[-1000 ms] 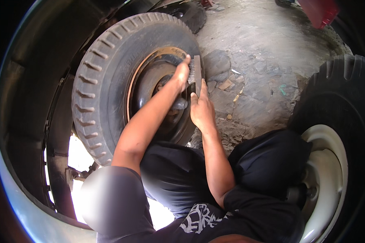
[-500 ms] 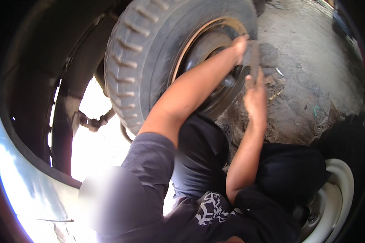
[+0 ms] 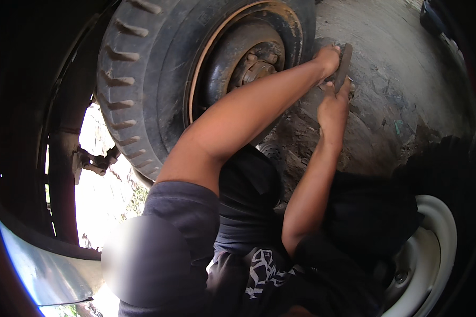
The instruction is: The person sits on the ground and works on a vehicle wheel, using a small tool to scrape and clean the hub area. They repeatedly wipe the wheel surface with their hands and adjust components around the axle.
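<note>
My right hand (image 3: pixel 333 110) grips the lower end of a flat, dark metal bar (image 3: pixel 345 61), which points up and slightly to the right. Close beside the bar's upper part is my left hand (image 3: pixel 328 59), its fingers curled. Whether it grips the bar or some small piece against it is hidden. My left forearm passes in front of a large, worn black tyre (image 3: pixel 166 79) with chunky tread. Inside its rusty, orange-edged rim (image 3: pixel 195 79) sits a brown hub (image 3: pixel 259 68) with bolts around it.
A pale wheel rim (image 3: pixel 444 227) lies at the lower right beside my leg. Vehicle bodywork (image 3: pixel 47 277) curves along the left, with a dark metal joint (image 3: pixel 95 161) behind the tyre. Dirt and scraps cover the grey ground (image 3: pixel 386 63) at right.
The view has shifted, so the tyre sits further left and more of the hub shows. Both hands have moved slightly; the bar now leans more to the right.
</note>
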A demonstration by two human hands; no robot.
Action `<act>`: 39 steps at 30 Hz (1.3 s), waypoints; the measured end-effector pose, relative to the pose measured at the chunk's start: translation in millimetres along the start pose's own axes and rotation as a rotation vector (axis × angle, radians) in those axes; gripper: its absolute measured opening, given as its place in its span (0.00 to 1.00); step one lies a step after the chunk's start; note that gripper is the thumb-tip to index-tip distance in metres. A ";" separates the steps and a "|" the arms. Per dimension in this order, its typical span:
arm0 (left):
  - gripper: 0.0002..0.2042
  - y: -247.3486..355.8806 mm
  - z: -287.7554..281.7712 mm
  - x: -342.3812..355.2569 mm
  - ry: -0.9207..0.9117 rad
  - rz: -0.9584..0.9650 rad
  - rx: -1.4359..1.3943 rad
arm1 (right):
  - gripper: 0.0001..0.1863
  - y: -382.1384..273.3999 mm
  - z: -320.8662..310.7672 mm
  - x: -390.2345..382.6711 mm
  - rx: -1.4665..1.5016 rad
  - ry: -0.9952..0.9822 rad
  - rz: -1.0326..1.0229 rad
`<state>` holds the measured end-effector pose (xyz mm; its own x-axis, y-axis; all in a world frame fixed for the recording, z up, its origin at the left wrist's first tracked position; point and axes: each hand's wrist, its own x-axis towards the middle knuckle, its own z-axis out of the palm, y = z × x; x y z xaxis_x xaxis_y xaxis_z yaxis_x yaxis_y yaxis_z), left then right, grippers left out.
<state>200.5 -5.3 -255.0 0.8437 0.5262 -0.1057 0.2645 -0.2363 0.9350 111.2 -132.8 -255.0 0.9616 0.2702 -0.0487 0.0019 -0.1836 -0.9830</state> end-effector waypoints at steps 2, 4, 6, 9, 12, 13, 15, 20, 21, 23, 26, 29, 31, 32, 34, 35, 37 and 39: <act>0.31 10.6 4.2 -15.3 -0.002 -0.093 -0.105 | 0.31 18.6 1.5 5.4 -0.010 0.044 -0.039; 0.33 3.8 -35.0 18.1 0.081 -0.295 -0.305 | 0.31 -17.5 14.3 -20.8 0.007 -0.062 -0.023; 0.34 16.5 -39.4 4.0 0.045 -0.312 -0.457 | 0.31 -29.6 10.3 -33.1 -0.063 -0.103 0.022; 0.33 -0.3 -48.6 18.2 0.044 -0.308 -0.408 | 0.35 -10.9 18.3 -19.3 -0.038 -0.095 -0.030; 0.32 -5.4 -7.8 -13.1 0.062 -0.148 -0.058 | 0.35 -1.8 8.9 -3.4 -0.021 -0.026 -0.017; 0.32 -4.5 -0.4 -17.0 0.097 -0.183 -0.094 | 0.35 7.0 6.7 1.4 0.008 -0.006 -0.030; 0.32 6.1 12.9 -18.8 0.157 -0.249 -0.168 | 0.35 6.8 0.9 1.9 0.097 -0.010 0.020; 0.32 -3.3 -55.9 13.4 0.268 -0.200 -0.244 | 0.35 -16.3 14.8 -21.9 -0.071 -0.147 -0.101; 0.32 6.5 -51.6 5.3 0.184 -0.253 -0.410 | 0.35 -9.9 9.4 -14.4 -0.074 -0.160 -0.093; 0.30 20.4 -57.0 -6.3 0.151 -0.278 -0.428 | 0.32 -20.9 6.2 -20.1 -0.040 -0.192 -0.015; 0.28 18.4 -33.7 -36.3 0.230 0.007 0.201 | 0.35 -15.3 13.5 -16.7 -0.105 -0.055 -0.050; 0.27 15.5 -20.1 -42.7 0.121 -0.038 0.217 | 0.36 -0.5 10.7 -6.8 -0.043 -0.019 -0.065; 0.28 18.8 -19.9 -31.0 0.187 -0.083 0.159 | 0.37 4.1 14.7 -7.9 -0.048 0.010 -0.122; 0.29 25.8 -21.6 -28.8 0.252 -0.086 0.156 | 0.37 -9.8 12.2 -16.8 -0.030 -0.033 -0.067; 0.29 37.1 -29.4 -27.3 0.292 -0.205 -0.185 | 0.37 -13.5 13.6 -24.1 -0.056 -0.050 -0.124; 0.29 4.9 -76.1 7.0 0.375 -0.194 -0.168 | 0.37 -35.1 23.7 -39.2 -0.026 -0.161 -0.134; 0.29 19.9 -65.3 -7.2 0.338 -0.237 -0.279 | 0.37 -32.4 13.6 -36.9 -0.039 -0.160 -0.114; 0.29 30.0 -65.6 -13.7 0.314 -0.158 -0.169 | 0.36 -34.2 15.3 -38.2 -0.035 -0.114 -0.153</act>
<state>166.3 34.0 -203.3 0.6077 0.7760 -0.1689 0.2774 -0.0082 0.9607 70.2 -122.3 -222.2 0.9119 0.4027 0.0795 0.1573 -0.1640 -0.9738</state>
